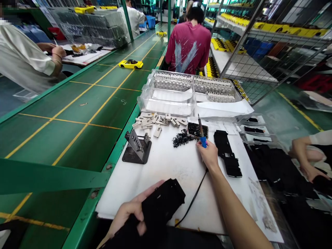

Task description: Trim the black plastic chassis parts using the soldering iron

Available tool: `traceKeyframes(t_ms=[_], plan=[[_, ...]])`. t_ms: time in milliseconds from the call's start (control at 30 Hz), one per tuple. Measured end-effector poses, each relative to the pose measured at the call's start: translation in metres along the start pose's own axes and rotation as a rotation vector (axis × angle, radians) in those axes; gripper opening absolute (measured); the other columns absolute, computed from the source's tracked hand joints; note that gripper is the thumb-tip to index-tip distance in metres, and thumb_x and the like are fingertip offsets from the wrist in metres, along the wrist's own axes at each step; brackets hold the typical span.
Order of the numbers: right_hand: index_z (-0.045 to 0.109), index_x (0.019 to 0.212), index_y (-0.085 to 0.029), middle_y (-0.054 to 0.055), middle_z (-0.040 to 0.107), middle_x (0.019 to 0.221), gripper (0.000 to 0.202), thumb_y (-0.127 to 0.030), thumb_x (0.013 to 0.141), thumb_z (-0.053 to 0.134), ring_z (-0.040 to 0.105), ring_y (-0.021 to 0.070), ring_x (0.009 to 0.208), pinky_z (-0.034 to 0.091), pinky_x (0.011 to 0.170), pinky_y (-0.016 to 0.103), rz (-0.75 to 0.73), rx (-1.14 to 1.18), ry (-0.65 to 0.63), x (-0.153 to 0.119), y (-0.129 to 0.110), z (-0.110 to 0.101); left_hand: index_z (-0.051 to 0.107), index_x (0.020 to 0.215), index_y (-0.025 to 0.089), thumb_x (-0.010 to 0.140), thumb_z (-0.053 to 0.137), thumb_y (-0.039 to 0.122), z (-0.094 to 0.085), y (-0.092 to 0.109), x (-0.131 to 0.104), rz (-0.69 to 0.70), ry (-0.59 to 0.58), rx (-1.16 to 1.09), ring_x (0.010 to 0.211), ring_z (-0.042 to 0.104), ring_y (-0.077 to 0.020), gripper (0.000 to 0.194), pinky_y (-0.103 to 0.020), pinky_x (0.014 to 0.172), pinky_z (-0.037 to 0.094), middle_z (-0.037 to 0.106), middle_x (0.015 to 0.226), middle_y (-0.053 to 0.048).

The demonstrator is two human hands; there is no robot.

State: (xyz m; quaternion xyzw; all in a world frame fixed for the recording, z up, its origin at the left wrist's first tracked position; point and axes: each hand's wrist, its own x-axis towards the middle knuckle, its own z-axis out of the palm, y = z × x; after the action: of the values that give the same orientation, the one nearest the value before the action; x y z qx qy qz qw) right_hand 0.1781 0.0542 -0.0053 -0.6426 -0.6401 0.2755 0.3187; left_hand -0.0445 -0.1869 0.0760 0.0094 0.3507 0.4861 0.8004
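Observation:
My right hand [210,156] grips a soldering iron [203,141] by its blue handle, the metal tip pointing away from me. Below and behind the iron sits a small box [190,127] of tiny black pieces, with a heap of loose ones [181,139] spilling beside it. In my left hand [131,212] is a flat black panel [164,200], held tilted over the table's near edge, thumb on top. Another black panel [227,154] lies right of my right hand. A metal iron stand [138,149] is at the left of the white tabletop [166,162].
Pale rectangular parts [157,131] lie scattered near clear plastic trays [193,103]. A green conveyor [103,93] carrying a yellow toy car [131,64] runs along the left. Black panels [272,169] are piled at right, near another person's hand [312,173]. The iron's cord [193,199] crosses the tabletop.

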Motion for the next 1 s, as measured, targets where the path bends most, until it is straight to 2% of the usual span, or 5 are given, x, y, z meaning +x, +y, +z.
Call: traceKeyframes(t_ms=[267,567,733,833,1000], plan=[[0.063,0.072,-0.020,-0.001,0.063,0.064,0.012,-0.032,0.070,0.060,0.053,0.0164,0.058,0.038,0.061,0.028,0.031,0.089,0.004,0.009,-0.002,-0.017,0.037,0.147,0.018,0.063,0.042,0.011,0.017,0.007,0.052,0.040,-0.212,-0.160,0.112,0.061,-0.0331,0.085,-0.046,0.091,0.048,0.058,0.135,-0.012],[0.063,0.076,-0.017,-0.008,0.046,0.043,0.026,-0.042,0.070,0.066,0.038,0.0108,0.034,0.030,0.038,0.025,0.122,0.295,-0.055,0.007,-0.001,-0.016,0.045,0.140,0.013,0.064,0.046,0.009,0.019,-0.001,0.072,0.167,-0.153,-0.199,0.106,0.065,-0.0342,0.076,-0.047,0.088,0.051,0.066,0.123,-0.013],[0.061,0.088,-0.018,0.000,0.066,0.068,0.029,-0.043,0.075,0.067,0.037,0.0067,0.033,0.024,0.030,0.022,0.088,0.483,-0.150,-0.020,-0.029,-0.037,0.039,0.144,0.016,0.066,0.042,0.009,0.028,-0.002,0.078,0.135,-0.203,-0.288,0.114,0.060,-0.0326,0.078,-0.061,0.100,0.040,0.069,0.114,-0.011],[0.060,0.083,-0.017,0.000,0.065,0.062,0.027,-0.041,0.076,0.071,0.035,0.0053,0.029,0.019,0.028,0.020,0.093,0.672,-0.258,-0.044,-0.052,-0.053,0.033,0.147,0.018,0.065,0.041,0.006,0.038,-0.003,0.080,0.203,-0.198,-0.228,0.111,0.061,-0.0304,0.084,-0.066,0.102,0.035,0.070,0.111,-0.010],[0.062,0.084,-0.016,0.006,0.071,0.068,0.029,-0.042,0.076,0.073,0.044,0.0076,0.029,0.018,0.028,0.020,0.150,0.714,-0.441,-0.068,-0.076,-0.065,0.037,0.146,0.020,0.061,0.043,0.006,0.048,-0.005,0.080,0.264,-0.205,-0.026,0.116,0.056,-0.0315,0.086,-0.064,0.101,0.039,0.059,0.132,-0.009]])
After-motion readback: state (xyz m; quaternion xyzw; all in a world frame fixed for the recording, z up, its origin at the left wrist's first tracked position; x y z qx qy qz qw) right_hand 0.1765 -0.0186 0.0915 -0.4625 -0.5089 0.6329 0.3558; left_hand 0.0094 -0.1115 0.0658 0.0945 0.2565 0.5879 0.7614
